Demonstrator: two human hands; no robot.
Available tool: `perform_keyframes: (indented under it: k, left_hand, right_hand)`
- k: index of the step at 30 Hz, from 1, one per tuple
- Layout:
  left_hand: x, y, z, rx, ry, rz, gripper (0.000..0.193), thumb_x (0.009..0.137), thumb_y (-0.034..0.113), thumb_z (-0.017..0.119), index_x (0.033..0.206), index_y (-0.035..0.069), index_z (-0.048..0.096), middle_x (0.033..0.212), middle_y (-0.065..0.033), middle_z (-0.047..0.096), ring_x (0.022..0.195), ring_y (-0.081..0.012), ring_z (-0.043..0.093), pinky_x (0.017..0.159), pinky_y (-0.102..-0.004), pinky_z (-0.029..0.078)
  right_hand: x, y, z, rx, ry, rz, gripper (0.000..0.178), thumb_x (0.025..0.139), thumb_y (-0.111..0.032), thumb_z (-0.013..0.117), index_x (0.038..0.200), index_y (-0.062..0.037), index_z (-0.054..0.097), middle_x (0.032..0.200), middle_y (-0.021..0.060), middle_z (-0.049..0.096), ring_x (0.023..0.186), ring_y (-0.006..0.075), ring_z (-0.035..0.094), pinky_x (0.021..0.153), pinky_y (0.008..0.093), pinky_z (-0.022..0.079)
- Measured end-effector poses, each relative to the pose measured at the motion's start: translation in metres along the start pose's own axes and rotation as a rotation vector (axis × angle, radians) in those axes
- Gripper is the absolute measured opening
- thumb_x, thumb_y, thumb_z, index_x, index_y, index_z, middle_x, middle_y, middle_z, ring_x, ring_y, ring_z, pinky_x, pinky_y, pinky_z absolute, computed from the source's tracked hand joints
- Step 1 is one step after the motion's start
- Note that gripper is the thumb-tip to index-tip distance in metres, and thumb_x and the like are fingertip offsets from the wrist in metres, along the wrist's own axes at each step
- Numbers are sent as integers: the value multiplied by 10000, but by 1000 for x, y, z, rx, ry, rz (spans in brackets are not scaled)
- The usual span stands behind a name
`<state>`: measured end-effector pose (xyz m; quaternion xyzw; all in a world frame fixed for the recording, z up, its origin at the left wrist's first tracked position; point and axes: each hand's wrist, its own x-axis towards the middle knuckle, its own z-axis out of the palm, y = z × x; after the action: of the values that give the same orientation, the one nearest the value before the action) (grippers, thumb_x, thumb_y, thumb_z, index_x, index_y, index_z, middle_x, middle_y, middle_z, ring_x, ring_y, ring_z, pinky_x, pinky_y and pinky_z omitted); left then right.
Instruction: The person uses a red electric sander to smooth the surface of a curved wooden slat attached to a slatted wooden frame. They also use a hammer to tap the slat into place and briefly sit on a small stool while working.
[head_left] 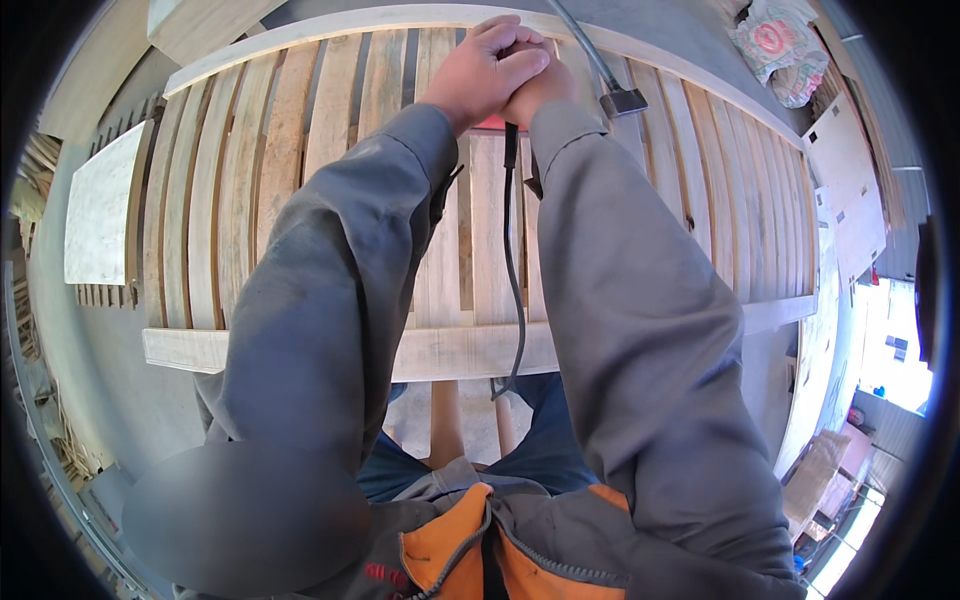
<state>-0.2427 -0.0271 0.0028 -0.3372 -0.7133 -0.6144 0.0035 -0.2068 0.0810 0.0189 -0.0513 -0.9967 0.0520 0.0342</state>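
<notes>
Both my arms reach forward over a slatted wooden panel [285, 140], and the hands meet near its far edge. My left hand [478, 75] is closed, its thumb lying across my right hand [545, 88], which is also closed. Beneath them, only a small red piece of a corded power tool [490, 123] shows; the hands hide the rest, so its exact kind cannot be told. Its black cord [509, 200] leaves between my wrists, runs toward me over the slats and drops past the near rail [470, 352].
A grey rod with a dark rectangular head [624, 101] reaches in over the far rail, right of my hands. At left stands a pale board [105, 205] on a slatted stack. A printed white sack [783, 50] and wooden boards [845, 185] lie at right.
</notes>
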Motion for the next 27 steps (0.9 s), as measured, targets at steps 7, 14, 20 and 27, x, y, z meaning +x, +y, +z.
perform_keyframes:
  k: [7, 14, 20, 27]
  left_hand:
    - [-48, 37, 6, -27, -30, -91, 423, 859, 340, 669, 1194, 82, 689, 1421, -201, 521, 1338, -327, 488, 1103, -390, 406]
    - [-98, 68, 12, 15, -57, -108, 451, 865, 343, 657, 1241, 94, 676, 1479, -201, 467, 1353, -339, 486, 1109, -412, 409]
    - [-136, 86, 16, 6, -52, -104, 410, 881, 290, 661, 1219, 58, 675, 1474, -204, 467, 1320, -324, 507, 1101, -406, 396]
    - [-168, 111, 19, 33, -42, -121, 445, 852, 313, 663, 1235, 89, 675, 1479, -197, 466, 1309, -357, 522, 1073, -414, 448]
  right_hand:
    - [-63, -19, -23, 106, -66, 105, 488, 895, -332, 624, 1332, -125, 559, 1334, 110, 588, 1277, 267, 531, 939, 396, 562]
    - [-117, -27, -27, 114, -123, 71, 455, 877, -297, 661, 1292, -128, 580, 1304, 123, 594, 1196, 278, 607, 902, 385, 579]
    - [-165, -46, -41, 125, -121, 180, 489, 848, -310, 707, 1284, -130, 579, 1290, 148, 570, 1186, 291, 611, 890, 393, 583]
    - [-198, -50, -41, 140, -141, 155, 512, 832, -326, 733, 1281, -135, 580, 1318, 154, 542, 1154, 275, 625, 879, 383, 587]
